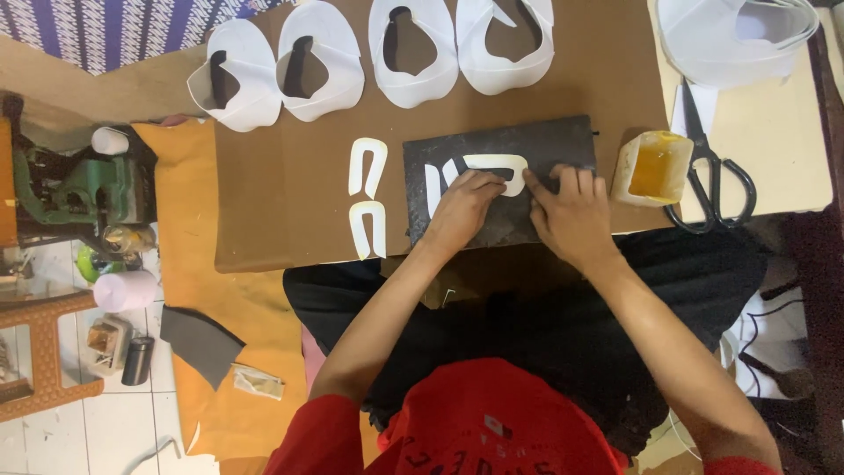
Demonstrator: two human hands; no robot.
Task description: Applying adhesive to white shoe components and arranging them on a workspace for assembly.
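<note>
Both hands press flat on a curved white cut-out that lies on a dark slab. Left hand has its fingers bent down onto the lower edge of the cut-out, pinning it rather than pinching it; right hand lies spread just beside it, fingertips touching the cut-out's right end and the slab. Neither hand is closed around anything.

That cut-out is a thin, pale, C-shaped strip, lying flat with its open side toward the person, near the middle of the slab. The slab is grey-black, rectangular and scuffed, and sits on a brown sheet of cardboard that covers the table.

Just left of the slab lie two more white C-shaped pieces, one above the other, apart from the hands. Along the far edge of the cardboard stands a row of four larger white shaped pieces with dark openings. To the right of the slab, touching the cardboard's edge, is a small tub of yellow glue, and beside it black scissors on a pale board. A green machine stands at the left. Nothing lies between the hands and the cut-out.
</note>
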